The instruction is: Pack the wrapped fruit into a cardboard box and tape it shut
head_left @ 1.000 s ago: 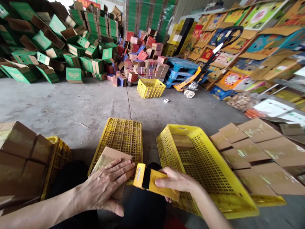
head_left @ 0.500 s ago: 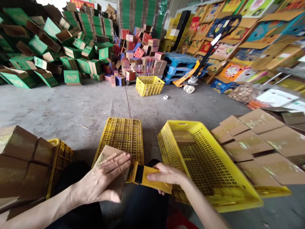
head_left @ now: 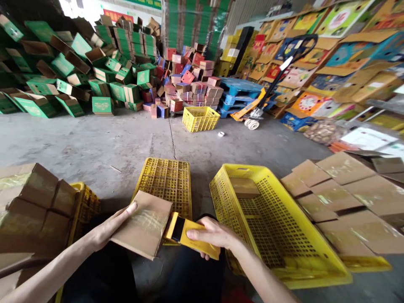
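A small cardboard box (head_left: 147, 219) with clear tape across its top lies over my lap, partly in front of an upturned yellow crate (head_left: 167, 176). My left hand (head_left: 115, 223) grips the box by its left side, thumb on the top face and the other fingers mostly hidden. In my right hand (head_left: 214, 233) is a yellow tape dispenser (head_left: 200, 239) with a black band. Its front end is close against the right edge of the box; whether they touch I cannot tell.
On the right stands a yellow crate (head_left: 315, 240) with one carton (head_left: 243, 187) inside, beside stacked taped cartons (head_left: 341, 189). More cartons (head_left: 38, 210) are piled at the left. Farther back are a small yellow crate (head_left: 201, 120), a pallet jack (head_left: 252, 109) and heaped green boxes (head_left: 102, 105).
My left hand has slid off the top of the box to its left side, uncovering the taped face. The tape dispenser has moved slightly left. The view has shifted a little.
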The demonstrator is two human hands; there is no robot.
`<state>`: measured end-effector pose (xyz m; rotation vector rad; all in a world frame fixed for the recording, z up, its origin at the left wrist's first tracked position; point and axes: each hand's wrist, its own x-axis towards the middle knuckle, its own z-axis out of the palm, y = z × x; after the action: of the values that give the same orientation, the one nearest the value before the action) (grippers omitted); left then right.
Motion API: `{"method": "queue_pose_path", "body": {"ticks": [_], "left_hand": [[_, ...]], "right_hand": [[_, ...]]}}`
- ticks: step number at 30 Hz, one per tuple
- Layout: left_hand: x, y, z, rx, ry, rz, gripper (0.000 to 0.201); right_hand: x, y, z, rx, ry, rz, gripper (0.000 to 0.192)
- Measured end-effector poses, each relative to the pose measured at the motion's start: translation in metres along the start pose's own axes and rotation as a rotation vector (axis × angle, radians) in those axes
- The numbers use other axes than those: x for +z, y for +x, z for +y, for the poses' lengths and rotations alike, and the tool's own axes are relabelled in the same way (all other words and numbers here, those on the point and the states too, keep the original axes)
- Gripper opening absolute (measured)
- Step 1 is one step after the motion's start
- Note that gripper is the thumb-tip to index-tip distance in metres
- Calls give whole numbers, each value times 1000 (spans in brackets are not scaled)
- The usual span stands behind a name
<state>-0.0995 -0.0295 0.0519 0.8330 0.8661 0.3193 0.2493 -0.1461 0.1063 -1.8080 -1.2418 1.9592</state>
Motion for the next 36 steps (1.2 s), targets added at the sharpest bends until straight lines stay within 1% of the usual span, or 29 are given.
{"method": "queue_pose_path", "body": {"ticks": [4,6,9,11,13,15,17,19,21,22,23,24,26,28,30,32,34,36], "left_hand": [[-10,2,-5,-72,-199,50,95],[-16,11,-14,-43,-317,40,98],[-22,32,-42,43,-454,47,99],[-26,48,-67,12,-506,46,104],[-31,61,-90,4,-527,37,104],[-39,70,-105,21,-481,35,106],[-51,74,-108,65,-378,96,106],[-64,71,-101,159,-258,212,102],[-76,60,-88,325,-63,347,96],[-81,53,-83,425,80,395,93],[-84,45,-79,517,238,417,88],[-86,36,-77,594,389,399,81],[-88,20,-80,701,632,309,68],[-87,8,-89,773,848,230,63],[-87,4,-98,825,1038,198,67],[-88,7,-103,866,1178,193,76],[-90,15,-104,898,1253,188,87],[-93,25,-103,927,1283,175,96]], "right_hand": [[7,-6,-22,-73,2,-21,52],[6,-8,-37,-90,-25,-16,53],[5,-4,-56,-99,-86,-20,53],[6,5,-62,-79,-117,-27,51],[8,19,-64,-39,-134,-46,47],[13,35,-67,-14,-133,-80,43],[21,52,-73,-1,-151,-101,39],[32,69,-85,20,-194,-107,39],[44,85,-100,62,-235,-113,41],[49,93,-108,82,-242,-119,41],[55,100,-115,101,-244,-122,41],[59,107,-121,117,-248,-121,41],[65,119,-131,137,-262,-119,39],[66,128,-135,151,-281,-125,38],[66,134,-138,175,-288,-138,39],[65,135,-139,200,-288,-145,40],[64,133,-139,217,-285,-155,40],[65,129,-139,208,-273,-168,40]]}}
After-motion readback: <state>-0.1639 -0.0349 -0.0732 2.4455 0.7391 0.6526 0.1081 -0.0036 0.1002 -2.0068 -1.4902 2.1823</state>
